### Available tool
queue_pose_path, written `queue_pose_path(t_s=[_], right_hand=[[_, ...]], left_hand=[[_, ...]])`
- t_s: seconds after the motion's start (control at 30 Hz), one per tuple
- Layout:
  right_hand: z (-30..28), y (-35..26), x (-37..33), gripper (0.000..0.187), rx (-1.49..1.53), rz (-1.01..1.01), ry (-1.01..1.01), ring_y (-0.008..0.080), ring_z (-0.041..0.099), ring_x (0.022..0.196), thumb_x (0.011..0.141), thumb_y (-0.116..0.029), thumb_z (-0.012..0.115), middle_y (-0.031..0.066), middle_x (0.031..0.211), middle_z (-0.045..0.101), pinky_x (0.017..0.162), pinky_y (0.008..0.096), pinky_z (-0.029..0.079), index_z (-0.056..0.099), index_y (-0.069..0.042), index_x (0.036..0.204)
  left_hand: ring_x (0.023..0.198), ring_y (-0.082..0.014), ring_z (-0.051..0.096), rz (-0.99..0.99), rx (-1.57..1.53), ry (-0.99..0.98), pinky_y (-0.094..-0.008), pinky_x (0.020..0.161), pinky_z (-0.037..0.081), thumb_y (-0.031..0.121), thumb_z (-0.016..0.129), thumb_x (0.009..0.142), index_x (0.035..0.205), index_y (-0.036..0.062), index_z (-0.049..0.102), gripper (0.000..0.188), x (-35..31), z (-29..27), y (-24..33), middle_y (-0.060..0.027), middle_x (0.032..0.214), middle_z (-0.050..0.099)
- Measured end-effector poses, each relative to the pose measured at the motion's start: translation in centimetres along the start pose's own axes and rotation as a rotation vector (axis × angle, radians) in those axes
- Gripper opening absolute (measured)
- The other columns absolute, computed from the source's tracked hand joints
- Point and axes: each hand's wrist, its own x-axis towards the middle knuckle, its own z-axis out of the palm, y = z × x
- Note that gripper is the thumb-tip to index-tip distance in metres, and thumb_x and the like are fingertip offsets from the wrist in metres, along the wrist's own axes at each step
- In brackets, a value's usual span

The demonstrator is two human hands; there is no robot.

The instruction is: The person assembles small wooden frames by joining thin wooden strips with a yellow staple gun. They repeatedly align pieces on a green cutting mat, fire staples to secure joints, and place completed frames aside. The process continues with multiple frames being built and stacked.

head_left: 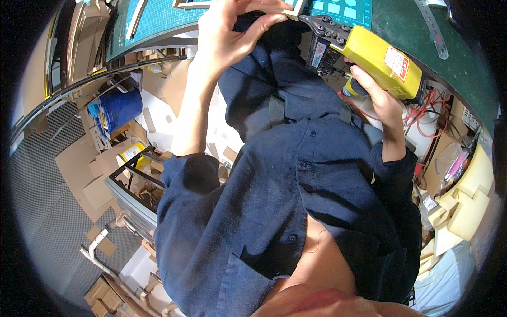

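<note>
One ruler (433, 30) near yellow tool (383, 62), blue bin (122, 110), red cables (424, 109)

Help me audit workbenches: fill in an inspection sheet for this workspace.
Surface: dark green tabletop bearing a teal gridded cutting mat and a long, slim grey ruler.
Job's things: pale wooden frame piece; yellow handheld tool, its dark metal nose close to the wood, contact unclear.
Clutter: flat brown cardboard pieces; rounded blue bin.
Hands: left hand pinches the frame piece; right hand grips the tool.
Cables: tangled thin red cords at right; connections unclear.
Surroundings: grey textured flooring; pale yellow blocks at right.
</note>
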Motion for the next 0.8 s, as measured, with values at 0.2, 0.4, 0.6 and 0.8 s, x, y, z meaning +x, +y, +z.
queue_pose_path(t_s=[0.2,0.4,0.6,0.8], right_hand=[[-0.8,1.6,-0.7,0.033,-0.014,0.047,-0.053,0.0201,0.064,0.119,0.098,-0.017,0.069,0.009,0.13,0.069,0.106,0.0333,0.046,0.071,-0.011,0.131],[-4.0,0.7,-3.6,0.033,-0.361,-0.056,0.219,0.0231,0.07,0.108,0.096,-0.011,0.068,0.012,0.117,0.073,0.097,0.0366,0.054,0.067,-0.001,0.127],[-9.8,-8.6,-11.3,0.037,-0.262,0.171,0.685,0.0221,0.071,0.108,0.102,-0.01,0.062,0.0143,0.121,0.071,0.093,0.0359,0.059,0.06,0.003,0.136],[-20.4,-12.3,-14.0,0.04,-1.181,-0.22,0.8,0.0225,0.069,0.111,0.095,0.001,0.066,0.0125,0.128,0.07,0.097,0.0352,0.054,0.061,0.004,0.135]], left_hand=[[0.097,-0.0208,0.074,0.038,-0.071,0.062,-0.0318,0.082,0.061,-0.01,0.074,0.088,0.128,0.0002,0.056,0.046,0.7,0.6,0.1,-0.015,0.108,0.071],[0.087,-0.0184,0.069,0.214,0.385,-0.098,-0.032,0.081,0.044,0.007,0.082,0.081,0.116,0.0128,0.074,0.037,2.6,-0.5,2.2,-0.0015,0.098,0.076],[0.086,-0.0075,0.063,0.265,0.597,-0.015,-0.0286,0.091,0.04,0.027,0.079,0.088,0.115,0.031,0.076,0.028,1.5,0.0,1.0,0.0133,0.091,0.069],[0.086,-0.0078,0.066,0.349,0.613,0.168,-0.029,0.091,0.043,0.028,0.079,0.088,0.121,0.0308,0.074,0.034,3.1,-1.5,2.0,0.0121,0.1,0.074]])
